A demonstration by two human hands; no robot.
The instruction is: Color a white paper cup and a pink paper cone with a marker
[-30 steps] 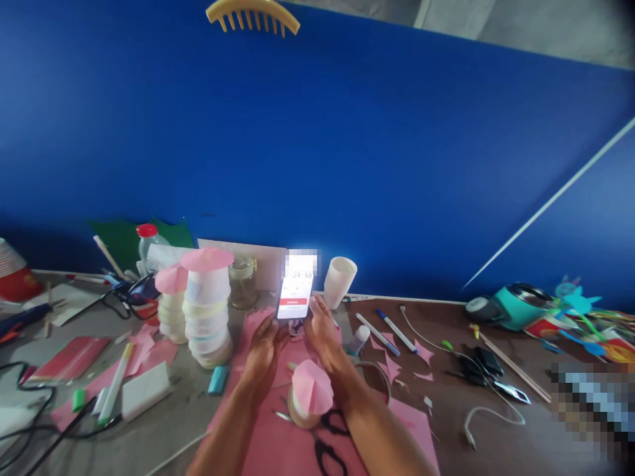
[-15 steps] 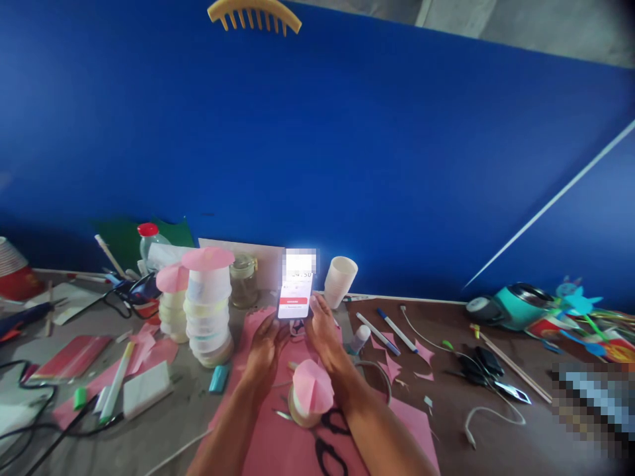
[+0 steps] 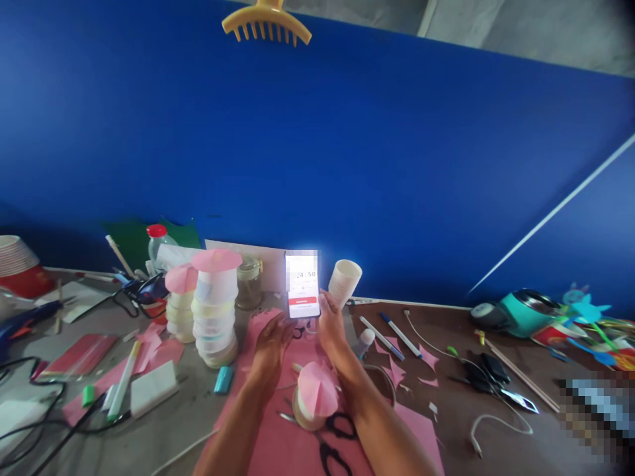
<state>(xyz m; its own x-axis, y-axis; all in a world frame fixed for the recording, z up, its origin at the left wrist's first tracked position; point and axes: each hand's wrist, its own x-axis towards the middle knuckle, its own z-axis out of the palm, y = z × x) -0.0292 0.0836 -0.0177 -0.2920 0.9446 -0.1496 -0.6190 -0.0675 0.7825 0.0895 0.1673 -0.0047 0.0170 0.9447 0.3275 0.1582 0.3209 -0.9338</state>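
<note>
A lit phone stands upright at the back of the desk, in front of the blue partition. My right hand is closed on its lower right edge. Just below and left of the phone, my left hand rests over the pink paper, its fingers apart and holding nothing visible. Between my forearms sits a small cup topped with a folded pink paper piece. Black-handled scissors lie beside and partly under that cup.
Stacked cups with pink tops stand left of my hands. A white cup stack leans at the back right. Markers, paper scraps, cables and a teal container are on the right; a white box is on the left.
The view has shifted, so the scene sits slightly further right and lower. My left hand has come off the phone's lower left side; my right hand stays at its right edge.
</note>
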